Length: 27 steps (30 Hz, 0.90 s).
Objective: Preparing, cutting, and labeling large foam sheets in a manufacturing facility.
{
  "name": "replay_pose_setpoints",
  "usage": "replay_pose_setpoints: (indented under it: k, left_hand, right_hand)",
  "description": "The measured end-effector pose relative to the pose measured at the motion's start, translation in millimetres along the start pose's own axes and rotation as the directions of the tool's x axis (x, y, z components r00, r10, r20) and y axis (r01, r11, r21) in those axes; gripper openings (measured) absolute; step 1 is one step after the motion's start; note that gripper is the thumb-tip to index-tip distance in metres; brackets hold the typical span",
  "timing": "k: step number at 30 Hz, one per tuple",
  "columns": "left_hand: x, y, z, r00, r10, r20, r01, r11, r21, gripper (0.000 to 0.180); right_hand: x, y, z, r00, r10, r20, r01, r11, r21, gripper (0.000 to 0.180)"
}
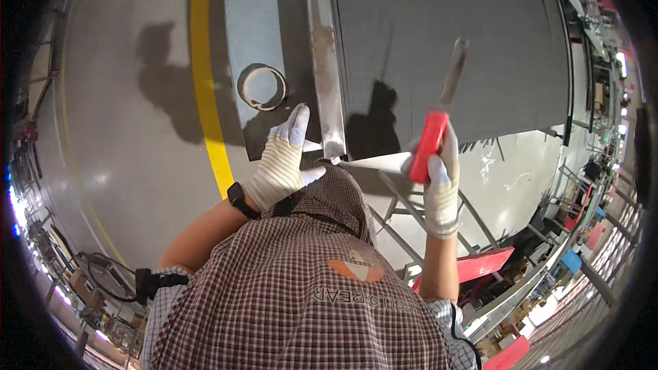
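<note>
Presently clasping a red-handled tool [435,127] in the right hand [442,188], over the dark sheet [507,34]; spreading the left hand [277,166], empty; apparently equipped, not yet applying it.

The left forearm [205,233] extended obliquely from the worker's left side toward the midline, elbow bent outward. The gloved left hand [281,164] was unclenched, its fingers straight, close together and directed forward; its thumb stood apart, pointing toward the right. I observed the right forearm [439,270] aligned almost straight ahead. The gloved right hand [444,181] was closed in a firm grip, well apart from the left.
</note>
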<state>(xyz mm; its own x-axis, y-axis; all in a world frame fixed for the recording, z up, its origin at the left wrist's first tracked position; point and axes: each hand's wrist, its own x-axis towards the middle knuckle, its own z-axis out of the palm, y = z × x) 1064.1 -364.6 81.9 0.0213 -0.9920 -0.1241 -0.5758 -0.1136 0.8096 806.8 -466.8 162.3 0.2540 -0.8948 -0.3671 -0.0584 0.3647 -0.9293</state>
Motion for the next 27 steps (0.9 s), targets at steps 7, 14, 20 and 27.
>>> replay_pose_setpoints:
  k: [7,14,20,27]
  left_hand:
    - [5.1,-14.6,41.0,0.985,-0.023,-0.171,0.060,0.975,0.216,0.099]
    - [38.7,-1.1,25.3,0.983,-0.134,-0.127,0.167,0.936,0.308,0.094]
    - [84.3,-42.1,-0.4,0.871,-0.307,-0.384,0.239,0.947,-0.217,0.044]
    - [25.8,33.2,88.2,0.832,-0.401,-0.384,0.324,0.912,-0.250,0.039]
  right_hand:
    - [-106.7,51.8,-31.4,0.920,0.354,-0.165,-0.319,0.925,0.206,0.037]
    - [-114.0,67.0,-65.3,0.932,0.319,-0.173,-0.300,0.946,0.124,0.032]
    - [-32.5,45.6,-63.6,0.888,-0.460,0.007,0.374,0.714,-0.592,0.058]
    - [73.8,14.0,-40.5,0.939,-0.336,-0.067,0.042,0.305,-0.951,0.061]
